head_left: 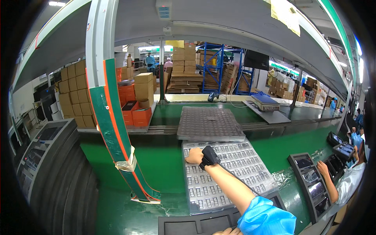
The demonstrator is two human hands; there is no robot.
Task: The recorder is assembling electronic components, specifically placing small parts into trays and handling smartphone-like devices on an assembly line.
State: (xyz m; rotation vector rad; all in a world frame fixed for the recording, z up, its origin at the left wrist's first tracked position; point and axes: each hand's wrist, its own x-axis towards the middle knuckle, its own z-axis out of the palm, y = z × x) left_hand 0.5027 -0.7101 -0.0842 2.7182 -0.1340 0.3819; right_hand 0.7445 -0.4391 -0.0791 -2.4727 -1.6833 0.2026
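Note:
My right hand (pixel 194 156) reaches forward onto the far left corner of a clear plastic tray (pixel 235 172) filled with rows of small dark parts. A black scanner (pixel 210 156) is strapped at its wrist, with a thin cable running back along my forearm to the blue sleeve (pixel 266 219). The fingers curl down onto the tray; whether they hold anything is hidden. Only a sliver of my left hand (pixel 227 232) shows at the bottom edge, above a black foam tray (pixel 188 226).
A stack of dark gridded trays (pixel 210 123) lies just beyond the clear tray on the green belt (pixel 164 164). A co-worker (pixel 348 180) at the right handles black trays (pixel 309 184). A green and orange post (pixel 113 129) stands left, a weighing scale (pixel 265 101) far right.

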